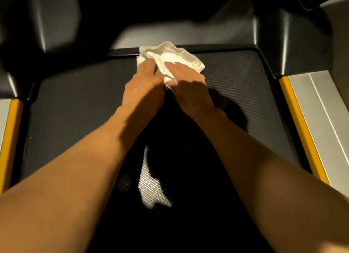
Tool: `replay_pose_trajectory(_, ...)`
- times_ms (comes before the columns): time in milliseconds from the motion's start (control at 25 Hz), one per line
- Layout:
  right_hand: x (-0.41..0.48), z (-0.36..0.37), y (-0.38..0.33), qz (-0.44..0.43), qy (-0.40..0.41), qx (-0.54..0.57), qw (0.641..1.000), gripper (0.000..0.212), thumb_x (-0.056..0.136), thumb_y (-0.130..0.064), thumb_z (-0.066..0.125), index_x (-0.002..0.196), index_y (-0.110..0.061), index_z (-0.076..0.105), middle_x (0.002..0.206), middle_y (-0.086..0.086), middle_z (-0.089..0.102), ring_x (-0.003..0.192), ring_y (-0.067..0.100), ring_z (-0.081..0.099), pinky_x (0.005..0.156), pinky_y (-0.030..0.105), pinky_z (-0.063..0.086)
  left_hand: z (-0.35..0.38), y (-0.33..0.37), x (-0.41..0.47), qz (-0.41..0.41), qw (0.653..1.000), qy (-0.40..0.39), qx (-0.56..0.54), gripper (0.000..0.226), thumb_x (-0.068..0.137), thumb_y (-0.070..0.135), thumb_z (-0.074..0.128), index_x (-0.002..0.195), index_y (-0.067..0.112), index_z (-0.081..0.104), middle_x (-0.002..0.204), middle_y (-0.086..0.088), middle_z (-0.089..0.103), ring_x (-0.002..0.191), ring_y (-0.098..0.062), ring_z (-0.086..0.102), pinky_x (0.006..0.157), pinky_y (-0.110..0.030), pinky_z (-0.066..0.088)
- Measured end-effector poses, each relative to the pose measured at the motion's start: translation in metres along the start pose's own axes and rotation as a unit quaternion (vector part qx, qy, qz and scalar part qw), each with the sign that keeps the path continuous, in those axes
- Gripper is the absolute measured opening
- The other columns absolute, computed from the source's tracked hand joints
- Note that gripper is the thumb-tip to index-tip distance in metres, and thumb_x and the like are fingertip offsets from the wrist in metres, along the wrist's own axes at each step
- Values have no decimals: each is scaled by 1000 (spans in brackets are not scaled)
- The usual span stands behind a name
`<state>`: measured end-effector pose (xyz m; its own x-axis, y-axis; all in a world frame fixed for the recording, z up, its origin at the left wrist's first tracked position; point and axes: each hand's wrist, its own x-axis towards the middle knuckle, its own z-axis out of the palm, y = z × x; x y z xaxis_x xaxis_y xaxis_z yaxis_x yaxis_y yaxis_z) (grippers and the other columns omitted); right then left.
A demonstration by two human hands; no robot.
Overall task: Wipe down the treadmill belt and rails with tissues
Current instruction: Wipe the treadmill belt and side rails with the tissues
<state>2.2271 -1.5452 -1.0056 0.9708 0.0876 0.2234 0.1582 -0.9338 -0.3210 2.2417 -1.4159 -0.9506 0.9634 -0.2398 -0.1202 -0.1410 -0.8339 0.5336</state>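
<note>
A crumpled white tissue (171, 55) lies at the far end of the dark textured treadmill belt (75, 105), against the black front cover edge. My left hand (144, 84) grips the tissue's left part, its fingertips tucked into the folds. My right hand (187, 84) lies on the tissue's right part with straight fingers and presses it onto the belt. Both forearms stretch forward over the belt's middle. The right side rail (319, 124) is grey with a yellow strip; the left side rail (8, 137) shows only a yellow strip and a grey sliver.
Black motor housing corners stand at the left (43, 26) and right (294, 45) ahead of the belt. A bright patch of light (151, 190) falls on the belt between my arms; deep shadow covers the near belt.
</note>
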Motion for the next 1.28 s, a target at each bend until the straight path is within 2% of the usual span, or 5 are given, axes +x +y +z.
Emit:
replay_pose_trajectory(160,-14,-18,22,53,-39,-53,996,42,95,-32,38,123,-12,61,112,14,67,100,33,63,88,39,48,9,9,19,-39,991,-95,89,26,95,19,49,119,13,48,89,-4,52,68,-17,47,68,-30,35)
replay_pose_trajectory(360,5,-8,-12,101,20,-27,994,53,89,-32,37,136,-11,48,126,16,59,114,37,55,94,49,45,0,19,20,7,992,-47,121,37,99,19,40,135,8,41,134,-16,46,118,-36,48,97,-43,39)
replay_pose_trajectory(640,-41,-41,41,148,-31,-85,985,34,96,-30,48,125,-13,55,114,9,63,104,26,59,82,30,40,45,51,26,70,972,-143,173,39,97,35,46,132,17,47,130,-10,52,109,-27,53,85,-35,41)
replay_pose_trajectory(840,-16,-30,49,99,15,-69,993,47,90,-29,43,134,-13,52,125,11,61,112,29,58,94,37,45,57,64,38,33,989,-10,141,35,97,23,42,130,14,48,120,-10,51,105,-30,51,76,-35,36)
replay_pose_trajectory(1280,-27,-51,82,126,-11,0,992,47,97,-23,35,143,-15,41,144,11,46,131,27,44,108,23,26,63,92,46,96,978,-75,169,44,102,23,34,142,5,36,144,-16,38,127,-32,42,99,-36,37)
